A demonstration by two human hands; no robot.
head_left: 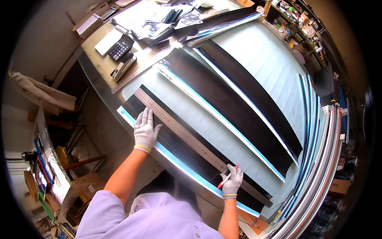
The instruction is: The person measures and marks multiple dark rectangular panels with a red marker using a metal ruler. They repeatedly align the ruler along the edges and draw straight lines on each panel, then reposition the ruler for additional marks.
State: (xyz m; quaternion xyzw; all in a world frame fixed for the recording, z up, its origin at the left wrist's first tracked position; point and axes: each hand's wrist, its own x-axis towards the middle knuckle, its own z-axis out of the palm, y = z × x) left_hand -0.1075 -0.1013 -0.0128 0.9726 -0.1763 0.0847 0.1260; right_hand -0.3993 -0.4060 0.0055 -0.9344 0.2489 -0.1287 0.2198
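My left hand (pixel 145 130), in a grey knit glove with a yellow cuff, lies with fingers stretched out on a black sheet (pixel 181 157) with a pale blue edge. Its fingertips reach the edge of a long metal ruler (pixel 181 130), which runs diagonally across the sheet. Farther right along the same ruler, my right hand (pixel 233 181), gloved alike, is closed around a red and white pen (pixel 221 184). The pen slants across the hand, its lower end toward the sheet; whether it touches is too small to tell. Two more black sheets (pixel 227 105) (pixel 250 87) lie beyond, also with light edges.
A calculator (pixel 120 47), a stapler (pixel 124 68) and another ruler (pixel 131 75) lie at the far left of the table (pixel 270 51). Papers and dark sheets (pixel 171 18) are heaped at the back. Long thin strips (pixel 312 131) curve along the right edge. Shelves (pixel 296 32) stand beyond.
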